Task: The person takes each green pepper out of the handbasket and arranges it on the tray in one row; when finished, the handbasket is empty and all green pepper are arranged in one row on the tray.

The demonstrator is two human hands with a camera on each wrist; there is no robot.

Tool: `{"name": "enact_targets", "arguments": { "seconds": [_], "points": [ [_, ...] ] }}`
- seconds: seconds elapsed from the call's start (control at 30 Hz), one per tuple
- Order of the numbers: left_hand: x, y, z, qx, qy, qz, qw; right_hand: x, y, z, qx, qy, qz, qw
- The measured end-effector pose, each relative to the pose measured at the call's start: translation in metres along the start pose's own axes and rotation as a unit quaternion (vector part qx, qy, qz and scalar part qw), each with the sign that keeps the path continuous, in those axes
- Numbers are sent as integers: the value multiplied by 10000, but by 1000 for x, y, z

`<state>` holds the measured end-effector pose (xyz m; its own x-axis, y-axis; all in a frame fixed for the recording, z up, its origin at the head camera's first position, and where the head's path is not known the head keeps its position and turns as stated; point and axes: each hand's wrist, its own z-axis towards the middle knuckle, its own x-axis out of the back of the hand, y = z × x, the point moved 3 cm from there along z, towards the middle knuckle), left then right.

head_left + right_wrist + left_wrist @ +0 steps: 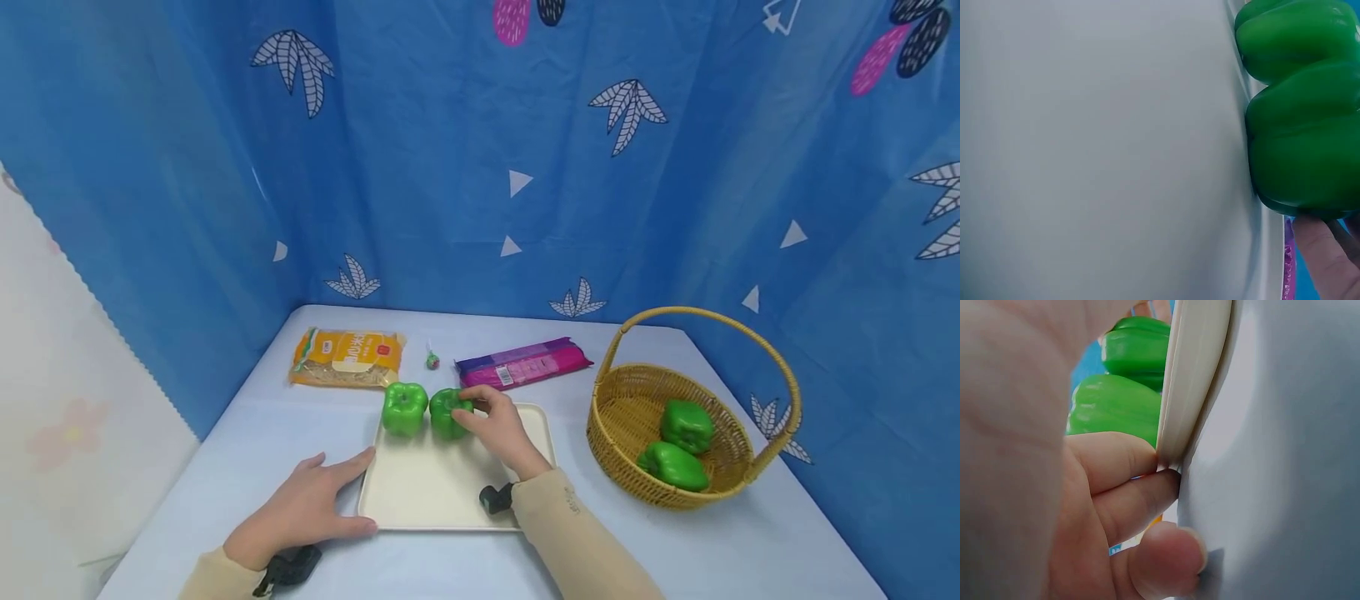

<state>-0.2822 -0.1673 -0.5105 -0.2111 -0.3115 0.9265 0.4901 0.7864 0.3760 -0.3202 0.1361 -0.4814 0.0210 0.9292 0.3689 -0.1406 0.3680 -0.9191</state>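
A cream rectangular tray lies on the table with two green bell peppers along its far edge. My right hand grips the right-hand bell pepper, fingers over its top and side. That pepper sits close beside the left bell pepper, near the tray's far-left corner. At the tray's left side rests my left hand, fingers spread and fingertips at the rim. In the left wrist view its fingers meet the tray rim. The right wrist view shows the gripped pepper standing against the tray's far wall.
To the right stands a wicker basket with a tall handle, holding two green bell peppers. Behind the tray lie a yellow bag of grain, a small wrapped lollipop and a purple-pink packet. A blue curtain hangs behind the table.
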Motion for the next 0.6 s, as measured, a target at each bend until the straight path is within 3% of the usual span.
{"name": "enact_targets", "arguments": {
  "seconds": [0.37, 0.6],
  "points": [
    [0, -3, 1, -168, 77, -20, 9998, 3, -2, -2, 21, -44, -108, 9999],
    [3, 0, 1, -119, -9, -105, 9999, 22, -9, -7, 66, 180, -298, 9994]
  ]
}}
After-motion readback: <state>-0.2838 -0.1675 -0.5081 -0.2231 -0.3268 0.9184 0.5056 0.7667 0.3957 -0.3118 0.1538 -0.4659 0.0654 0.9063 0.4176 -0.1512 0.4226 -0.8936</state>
